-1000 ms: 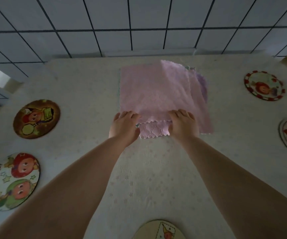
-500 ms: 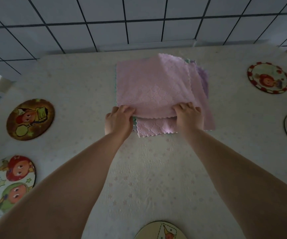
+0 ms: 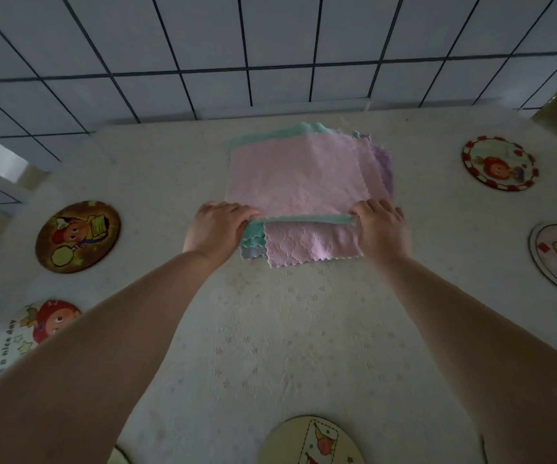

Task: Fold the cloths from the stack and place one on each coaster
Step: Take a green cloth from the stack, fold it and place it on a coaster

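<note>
One head-worn wide-angle view looks forward and steeply down, close over the table (image 3: 270, 346), toward the tiled wall (image 3: 270, 45).

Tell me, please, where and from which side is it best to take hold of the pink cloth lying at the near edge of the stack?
Probably its two near corners, from the person's side. The pink cloth sticks out flat past the folded pink cloth, with its scalloped near edge free between the left hand and right hand.
</note>
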